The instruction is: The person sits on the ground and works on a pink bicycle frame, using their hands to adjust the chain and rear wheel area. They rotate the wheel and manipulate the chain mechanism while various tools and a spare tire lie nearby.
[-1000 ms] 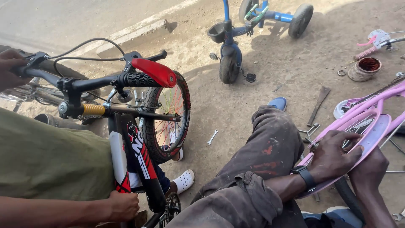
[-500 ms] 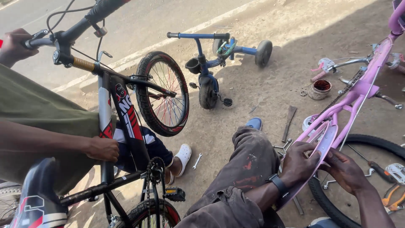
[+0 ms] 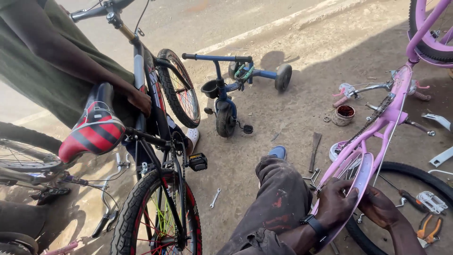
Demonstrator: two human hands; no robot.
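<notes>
Work on the pink bicycle's mudguard (image 3: 361,182) is underway, gripped by the left hand (image 3: 336,203) and right hand (image 3: 377,208); steady seating against the wheel seems needed next.

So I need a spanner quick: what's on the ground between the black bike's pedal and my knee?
Head view: one small wrench lies on the dirt between pedal and knee.
</notes>
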